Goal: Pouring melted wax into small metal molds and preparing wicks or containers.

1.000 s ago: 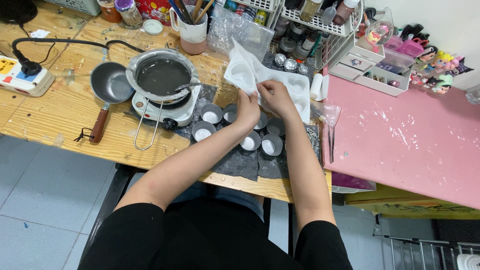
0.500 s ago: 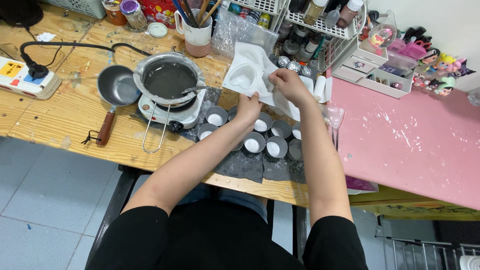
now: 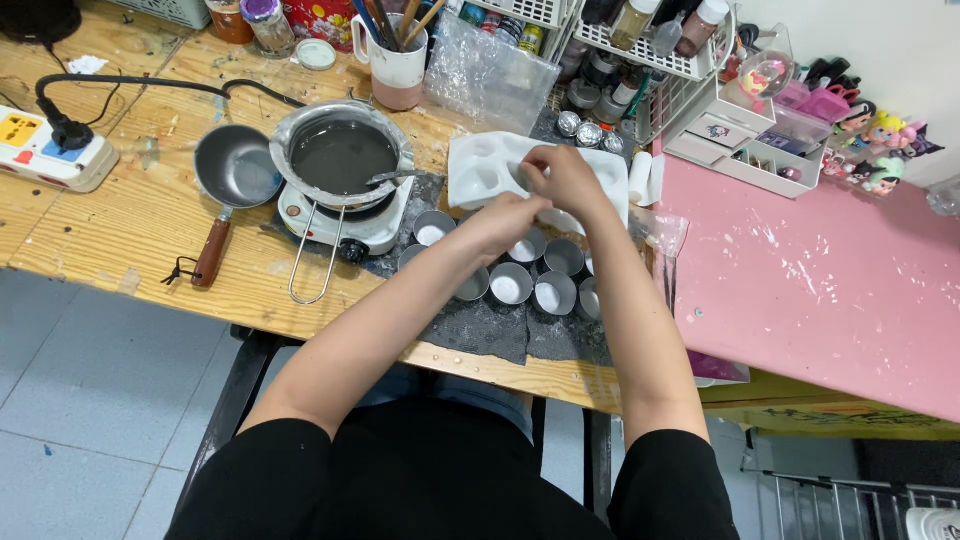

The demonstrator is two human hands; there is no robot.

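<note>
A white mould [image 3: 478,176] with several rounded cavities lies at the back of a dark mat [image 3: 490,325]. My right hand [image 3: 568,180] is over the middle of the mould, its fingers pinching it. My left hand [image 3: 508,218] grips the mould's near edge, just below the right hand. In front of the hands stand several small round metal cups [image 3: 510,285] with white filling, on the mat.
Left of the mat, a metal pot [image 3: 342,158] sits on a small white hotplate [image 3: 372,230], beside a small pan with a wooden handle [image 3: 232,170]. A power strip [image 3: 45,150], a mug of brushes [image 3: 397,62], wire racks [image 3: 660,55] and a pink table [image 3: 830,290] surround the mat.
The mould was held up and tilted; now it sits lower and flatter. Both hands have drawn together over its middle.
</note>
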